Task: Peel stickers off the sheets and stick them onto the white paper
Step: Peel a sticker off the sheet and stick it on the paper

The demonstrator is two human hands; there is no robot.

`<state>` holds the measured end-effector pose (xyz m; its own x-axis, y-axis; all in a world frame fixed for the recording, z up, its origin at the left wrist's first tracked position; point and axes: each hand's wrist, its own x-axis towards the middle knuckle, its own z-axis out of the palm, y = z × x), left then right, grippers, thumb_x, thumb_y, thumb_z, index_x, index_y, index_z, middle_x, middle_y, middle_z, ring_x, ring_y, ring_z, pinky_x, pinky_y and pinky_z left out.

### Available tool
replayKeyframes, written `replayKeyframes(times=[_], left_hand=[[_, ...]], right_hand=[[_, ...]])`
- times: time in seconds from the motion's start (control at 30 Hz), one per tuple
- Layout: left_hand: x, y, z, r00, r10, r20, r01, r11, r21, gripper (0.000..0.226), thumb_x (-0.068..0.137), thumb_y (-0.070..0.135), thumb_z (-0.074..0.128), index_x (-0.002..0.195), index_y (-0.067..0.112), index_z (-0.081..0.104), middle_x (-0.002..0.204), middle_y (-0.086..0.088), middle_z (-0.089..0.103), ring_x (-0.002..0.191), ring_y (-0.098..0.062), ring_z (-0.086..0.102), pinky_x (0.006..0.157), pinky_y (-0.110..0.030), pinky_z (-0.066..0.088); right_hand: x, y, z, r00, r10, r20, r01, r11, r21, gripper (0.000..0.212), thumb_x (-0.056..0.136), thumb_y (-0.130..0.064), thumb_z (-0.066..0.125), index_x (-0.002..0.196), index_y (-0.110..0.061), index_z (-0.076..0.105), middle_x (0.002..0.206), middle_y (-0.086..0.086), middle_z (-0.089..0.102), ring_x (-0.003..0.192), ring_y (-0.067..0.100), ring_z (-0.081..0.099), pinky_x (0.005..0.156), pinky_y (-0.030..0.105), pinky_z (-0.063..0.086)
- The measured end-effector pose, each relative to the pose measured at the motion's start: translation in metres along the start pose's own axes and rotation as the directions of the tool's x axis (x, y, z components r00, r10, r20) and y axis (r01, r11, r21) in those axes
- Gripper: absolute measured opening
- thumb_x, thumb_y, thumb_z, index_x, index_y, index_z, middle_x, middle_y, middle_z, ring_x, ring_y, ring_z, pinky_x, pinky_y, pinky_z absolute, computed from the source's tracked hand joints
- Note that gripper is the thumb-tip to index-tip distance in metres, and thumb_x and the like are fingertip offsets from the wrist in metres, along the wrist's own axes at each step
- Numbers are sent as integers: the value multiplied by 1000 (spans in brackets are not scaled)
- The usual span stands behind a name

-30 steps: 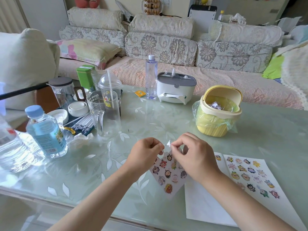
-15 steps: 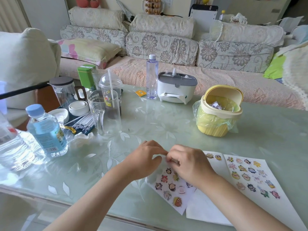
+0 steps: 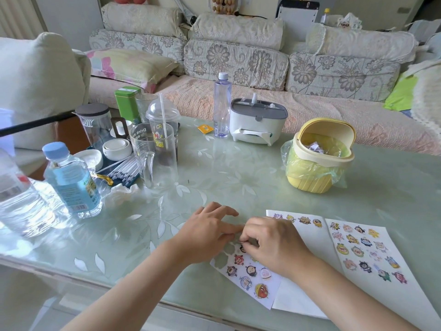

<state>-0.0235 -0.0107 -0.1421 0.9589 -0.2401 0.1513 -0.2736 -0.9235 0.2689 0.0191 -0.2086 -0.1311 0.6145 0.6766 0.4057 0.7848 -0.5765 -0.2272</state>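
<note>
Lower middle: left hand (image 3: 207, 235) keeps a flat, spread grip, fingers pressing at the top corner of the sticker sheet (image 3: 248, 275). Right hand (image 3: 274, 244) curls there, grip pinching that sheet; the sticker itself is hidden. White paper (image 3: 298, 302) lies lower right, partly covered.

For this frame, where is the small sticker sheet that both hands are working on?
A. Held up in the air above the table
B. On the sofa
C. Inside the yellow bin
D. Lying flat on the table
D: the small sticker sheet lies flat on the glass table. The left hand presses down with straight fingers by its top corner, and the right hand pinches at its top edge.
</note>
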Motion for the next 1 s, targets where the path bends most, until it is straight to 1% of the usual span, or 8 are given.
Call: replayKeyframes(times=[0.13,0.27,0.47,0.53,0.6,0.7,0.87,1.0], left_hand=[[0,4,-2,1000,-26,8,26,1000,-5,36,98,42,39,124,59,57,142,22,45,130,-9,34,103,-29,29],[2,2,-5,994,-95,-57,94,995,-19,35,98,31,48,124,52,61,138,21,50,128,-9,39,103,-27,30],[10,4,-18,939,-299,-167,261,941,-215,30,92,18,54,111,35,70,119,18,60,109,-8,51,89,-21,40],[12,18,-27,921,-380,-88,303,838,-454,23,93,17,53,98,32,71,101,17,67,91,-7,60,72,-13,43],[13,36,-36,902,-415,119,358,567,-741,19,96,20,53,94,22,72,88,8,75,73,-11,65,58,-13,45],[13,53,-42,884,-359,300,418,317,-851,19,95,27,60,102,13,72,91,2,78,70,-13,63,58,-20,40],[20,60,-36,870,-348,348,443,245,-862,16,89,30,70,97,17,75,96,5,77,77,-12,64,70,-28,39],[28,65,-33,866,-382,323,429,233,-873,6,91,23,68,90,18,70,87,6,76,69,-13,60,65,-27,38]], right_hand=[[-4,-2,0,1000,-3,24,2,999,32,9,75,-30,56,73,-29,64,77,-15,61,62,4,51,53,19,37],[-2,0,-6,982,175,67,-185,961,207,11,81,-26,70,82,-36,71,86,-24,62,64,0,55,59,15,39],[6,4,-28,978,158,-134,-140,981,134,15,76,-22,78,76,-33,67,83,-20,63,61,7,56,59,29,50],[7,5,-34,970,131,-205,-111,988,106,20,74,-18,80,74,-32,66,84,-19,63,60,7,55,56,30,49],[8,7,-39,964,114,-240,-98,992,81,23,72,-14,82,74,-31,66,86,-18,62,59,8,54,55,28,47],[7,11,-42,962,128,-243,-111,990,82,27,70,-8,81,75,-31,66,88,-17,60,59,8,53,54,29,47],[6,18,-46,963,155,-219,-117,977,179,28,74,-5,78,76,-31,67,89,-18,59,59,8,55,56,25,46],[6,26,-48,961,215,-174,-149,933,327,35,79,0,71,90,-33,73,91,-18,62,62,11,58,59,19,44]])
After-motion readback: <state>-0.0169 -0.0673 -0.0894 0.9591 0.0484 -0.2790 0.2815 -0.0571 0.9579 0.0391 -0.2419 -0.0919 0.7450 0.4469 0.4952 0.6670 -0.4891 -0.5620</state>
